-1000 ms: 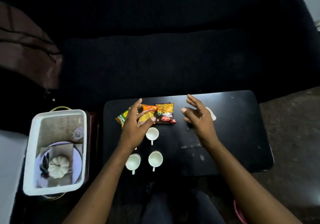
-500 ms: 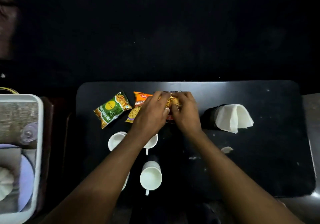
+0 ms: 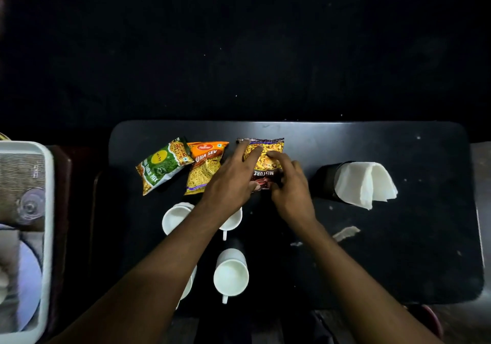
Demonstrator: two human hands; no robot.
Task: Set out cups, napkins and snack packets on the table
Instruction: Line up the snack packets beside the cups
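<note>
Three snack packets lie in a row at the back of the black table (image 3: 398, 264): a green packet (image 3: 162, 165), an orange packet (image 3: 203, 166) and a dark "Mixture" packet (image 3: 265, 157). My left hand (image 3: 229, 184) and my right hand (image 3: 291, 186) both grip the Mixture packet from its two sides. White napkins (image 3: 364, 184) stand in a black holder (image 3: 326, 178) to the right. Several white cups stand in front, one (image 3: 230, 274) in full view and another (image 3: 175, 217) partly under my left arm.
A white tub (image 3: 47, 210) left of the table holds a plate and a clear glass. Dark sofa fabric fills the space behind the table. A scrap of paper (image 3: 345, 233) lies on the table's right half.
My hands went from hovering over the table to gripping the Mixture packet. They have spread slightly, uncovering its top. The camera has moved closer over the table.
</note>
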